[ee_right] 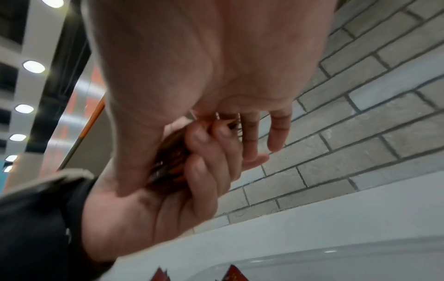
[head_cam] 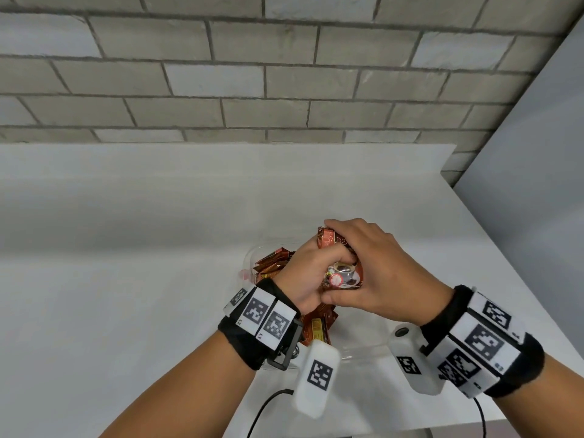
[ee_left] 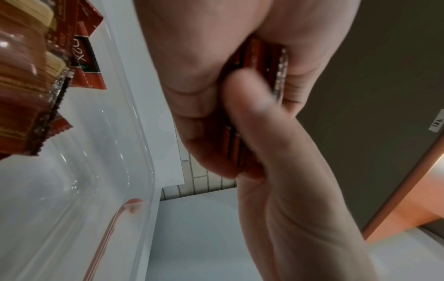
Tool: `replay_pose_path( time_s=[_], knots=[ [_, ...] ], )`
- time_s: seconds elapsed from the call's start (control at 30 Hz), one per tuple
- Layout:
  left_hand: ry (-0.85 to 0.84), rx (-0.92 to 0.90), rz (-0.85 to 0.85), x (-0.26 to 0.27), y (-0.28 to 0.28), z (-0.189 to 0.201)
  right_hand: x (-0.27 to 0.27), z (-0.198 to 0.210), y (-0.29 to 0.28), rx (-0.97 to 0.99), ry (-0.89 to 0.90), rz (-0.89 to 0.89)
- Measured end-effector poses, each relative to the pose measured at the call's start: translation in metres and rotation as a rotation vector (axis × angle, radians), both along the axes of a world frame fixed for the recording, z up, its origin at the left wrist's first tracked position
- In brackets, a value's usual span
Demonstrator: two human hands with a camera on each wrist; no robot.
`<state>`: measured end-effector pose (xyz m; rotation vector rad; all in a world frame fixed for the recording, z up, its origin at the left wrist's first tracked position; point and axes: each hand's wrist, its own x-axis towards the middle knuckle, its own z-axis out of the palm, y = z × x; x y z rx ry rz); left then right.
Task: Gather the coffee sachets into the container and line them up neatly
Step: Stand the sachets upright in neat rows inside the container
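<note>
While my left hand (head_cam: 308, 273) and right hand (head_cam: 376, 270) together clamp a bundle of sachets (head_cam: 343, 273) above the container (head_cam: 249, 257), more sachets (head_cam: 271, 262) lie inside, at its left.

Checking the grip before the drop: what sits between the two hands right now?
A bundle of coffee sachets, pressed between the left hand and right hand above the clear container; the head view shows it best.

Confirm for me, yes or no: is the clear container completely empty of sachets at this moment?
No. In the head view, several loose sachets lie inside the clear container, behind the left hand.
</note>
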<state>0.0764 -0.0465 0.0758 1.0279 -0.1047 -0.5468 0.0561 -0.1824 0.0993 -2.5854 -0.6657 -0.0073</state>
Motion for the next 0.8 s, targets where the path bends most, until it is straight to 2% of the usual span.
replay_pose_path(
  time_s=[0.1, 0.2, 0.3, 0.43, 0.57, 0.7, 0.8],
  knots=[
    [-0.053, -0.010, -0.009, 0.002, 0.003, 0.004, 0.001, 0.007, -0.012, 0.216, 0.133, -0.027],
    [-0.079, -0.001, -0.057, 0.005, 0.010, 0.003, 0.002, 0.013, -0.023, 0.365, 0.102, -0.112],
    [-0.095, 0.040, -0.063, 0.005, 0.011, -0.001, 0.005, 0.016, -0.025, 0.391, 0.052, -0.199],
    [-0.149, 0.094, -0.028, 0.002, 0.007, -0.003, 0.007, 0.018, -0.022, 0.497, 0.185, -0.212],
    [-0.166, 0.103, -0.042, 0.002, 0.008, -0.006, 0.008, 0.018, -0.020, 0.516, 0.219, -0.253],
    [-0.047, 0.022, -0.096, 0.002, 0.013, -0.003, 0.011, 0.019, -0.023, 0.583, 0.281, -0.274],
    [-0.004, 0.055, -0.091, 0.002, 0.017, -0.002, 0.015, 0.018, -0.027, 0.564, 0.340, -0.247]
  ],
)
